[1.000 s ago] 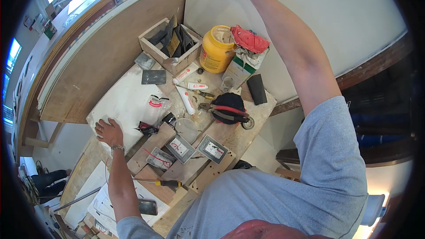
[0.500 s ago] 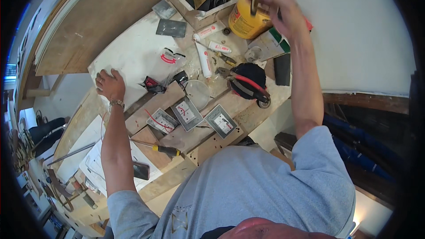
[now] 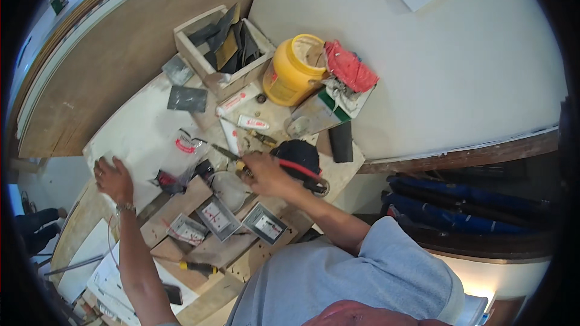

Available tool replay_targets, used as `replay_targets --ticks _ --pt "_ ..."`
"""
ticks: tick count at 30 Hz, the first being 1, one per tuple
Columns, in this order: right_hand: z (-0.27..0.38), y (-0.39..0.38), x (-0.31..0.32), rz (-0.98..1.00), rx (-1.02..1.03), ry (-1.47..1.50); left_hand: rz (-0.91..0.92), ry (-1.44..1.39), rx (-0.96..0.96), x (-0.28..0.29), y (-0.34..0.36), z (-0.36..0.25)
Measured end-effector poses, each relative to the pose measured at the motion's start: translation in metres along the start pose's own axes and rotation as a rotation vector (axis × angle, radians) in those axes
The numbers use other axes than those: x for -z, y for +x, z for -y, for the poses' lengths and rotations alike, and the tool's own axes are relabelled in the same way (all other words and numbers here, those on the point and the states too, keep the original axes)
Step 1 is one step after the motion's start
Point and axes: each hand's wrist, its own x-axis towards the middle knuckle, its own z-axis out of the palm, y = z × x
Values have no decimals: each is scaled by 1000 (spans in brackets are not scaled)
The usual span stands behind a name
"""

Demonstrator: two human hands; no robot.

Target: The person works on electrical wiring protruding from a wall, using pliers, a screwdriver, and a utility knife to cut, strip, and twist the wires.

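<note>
My left hand (image 3: 113, 181) lies flat with fingers spread on the edge of a white sheet (image 3: 130, 145) on the workbench. Over the middle of the bench, my right hand (image 3: 264, 173) is closed around a slim dark hand tool (image 3: 225, 152) with a yellow part, its tip pointing up and left; its exact kind is unclear. Just beyond it lie a white tube (image 3: 231, 136) and a yellow-and-black tool (image 3: 261, 139). Beside its wrist, red-handled pliers (image 3: 299, 169) rest on a black cap (image 3: 297, 154). A clear round lid (image 3: 229, 190) sits below the hand.
Grey electrical boxes (image 3: 264, 224) stand near the front edge, with a yellow-and-black screwdriver (image 3: 198, 267) and a phone (image 3: 173, 294) to their left. Behind are a wooden box (image 3: 220, 87) of sandpaper, a yellow tub (image 3: 284, 78) and a red plastic bag (image 3: 351, 67).
My right hand has come down from beside the yellow tub to the middle of the bench, holding the slim tool. The view has shifted; my left hand stays on the white sheet.
</note>
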Motion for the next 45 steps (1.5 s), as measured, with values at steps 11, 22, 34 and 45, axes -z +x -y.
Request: replay_targets --ticks 11,22,34,45 --pt "-19 -8 -22 -94 247 -142 -21 17 -11 1 0 0" --pt "-29 1 -38 -5 336 -85 23 15 17 4 0 -2" --pt "-37 2 -46 -55 416 -42 42 -18 37 5 0 -4" --pt "-32 0 -41 -102 412 -26 70 12 49 1 1 -3"
